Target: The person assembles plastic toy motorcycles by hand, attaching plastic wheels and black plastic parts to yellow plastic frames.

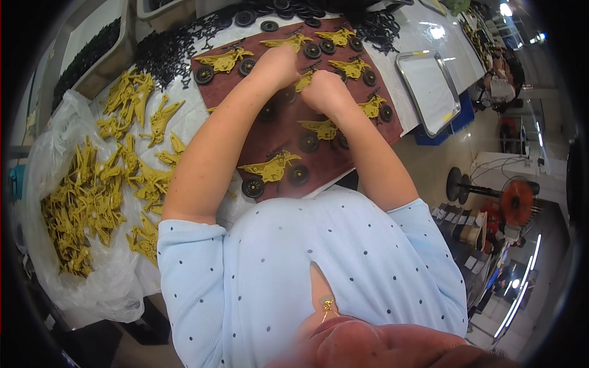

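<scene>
My left hand and my right hand meet over a dark red mat, both closed on one yellow plastic motorcycle frame held between them. A black wheel lies just below the hands. Around them on the mat lie several yellow toy motorcycles with black wheels, such as one near my chest and one at the far left. How the fingers grip the part is partly hidden.
A heap of loose yellow frames lies on clear plastic at my left. Black wheels and parts pile at the back. A metal tray sits at the right. A red fan stands on the floor.
</scene>
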`<state>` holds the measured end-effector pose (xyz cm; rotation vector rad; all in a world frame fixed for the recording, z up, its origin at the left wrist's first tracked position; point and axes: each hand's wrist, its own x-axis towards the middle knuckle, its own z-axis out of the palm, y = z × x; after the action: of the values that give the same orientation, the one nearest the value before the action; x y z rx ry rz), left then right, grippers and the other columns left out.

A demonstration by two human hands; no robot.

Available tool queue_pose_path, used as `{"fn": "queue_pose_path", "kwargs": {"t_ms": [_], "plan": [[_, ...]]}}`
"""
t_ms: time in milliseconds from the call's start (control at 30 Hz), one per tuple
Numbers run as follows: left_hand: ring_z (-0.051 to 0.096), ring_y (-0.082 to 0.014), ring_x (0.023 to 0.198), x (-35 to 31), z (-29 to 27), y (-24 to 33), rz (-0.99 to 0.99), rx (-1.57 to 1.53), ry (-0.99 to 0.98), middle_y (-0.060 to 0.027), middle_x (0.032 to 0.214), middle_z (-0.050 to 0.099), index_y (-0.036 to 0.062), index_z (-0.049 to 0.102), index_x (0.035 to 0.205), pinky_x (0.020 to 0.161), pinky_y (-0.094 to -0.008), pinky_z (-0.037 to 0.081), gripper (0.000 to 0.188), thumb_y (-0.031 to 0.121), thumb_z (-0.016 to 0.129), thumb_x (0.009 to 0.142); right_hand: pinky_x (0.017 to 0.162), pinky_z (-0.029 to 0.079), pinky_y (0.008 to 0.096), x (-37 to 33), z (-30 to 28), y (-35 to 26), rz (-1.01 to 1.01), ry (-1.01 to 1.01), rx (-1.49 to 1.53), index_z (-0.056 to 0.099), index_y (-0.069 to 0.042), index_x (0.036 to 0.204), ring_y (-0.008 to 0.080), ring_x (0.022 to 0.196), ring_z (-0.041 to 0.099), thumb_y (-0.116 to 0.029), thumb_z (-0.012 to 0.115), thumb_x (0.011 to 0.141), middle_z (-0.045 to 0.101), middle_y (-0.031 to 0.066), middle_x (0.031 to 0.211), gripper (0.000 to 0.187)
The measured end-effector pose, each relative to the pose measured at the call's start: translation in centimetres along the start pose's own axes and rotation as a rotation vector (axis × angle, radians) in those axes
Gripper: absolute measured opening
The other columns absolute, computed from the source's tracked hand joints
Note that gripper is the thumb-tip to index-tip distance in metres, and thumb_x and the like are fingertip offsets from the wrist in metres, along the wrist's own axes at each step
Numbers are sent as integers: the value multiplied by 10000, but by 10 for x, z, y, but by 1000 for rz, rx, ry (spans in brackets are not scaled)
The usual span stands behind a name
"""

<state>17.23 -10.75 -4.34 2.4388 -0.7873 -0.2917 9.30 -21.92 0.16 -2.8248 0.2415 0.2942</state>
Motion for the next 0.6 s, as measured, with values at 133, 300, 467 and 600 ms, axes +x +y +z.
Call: {"fn": "queue_pose_path", "kwargs": {"t_ms": [133, 300, 467, 600], "plan": [[655, -296, 675, -5, 3, -5, -20, 24, 60, -179, 692, 651, 13, 701, 753, 645, -383, 506, 257, 267, 720, 791, 702, 536, 424, -5, -3, 11, 54, -180, 196, 674, 56, 748, 384, 731, 656, -146, 561, 797, 649, 259, 745, 236], [474, -107, 497, -26, -22, 38, -215, -787, -51, -63, 603, 575, 6, 611, 919, 472, -250, 371, 570, 535, 404, 967, 729, 510, 401, -18, 7, 38, -252, 421, 378, 680, 18, 935, 329, 786, 645, -148, 566, 880, 656, 186, 826, 208], [369, -49, 514, -34, -19, 64, -361, -1181, -210, 6, 695, 522, 39, 545, 989, 449, -188, 274, 643, 638, 319, 939, 795, 475, 327, -38, -6, 43, -345, 297, 712, 688, -48, 1047, 231, 872, 599, -152, 649, 851, 634, 122, 955, 226], [356, -50, 514, -28, -14, 64, -330, -1235, -325, 19, 707, 493, 49, 542, 973, 447, -192, 274, 637, 648, 329, 931, 808, 463, 307, -35, -7, 53, -346, 282, 689, 695, -42, 1016, 194, 885, 583, -116, 687, 807, 631, 77, 898, 222]]}}
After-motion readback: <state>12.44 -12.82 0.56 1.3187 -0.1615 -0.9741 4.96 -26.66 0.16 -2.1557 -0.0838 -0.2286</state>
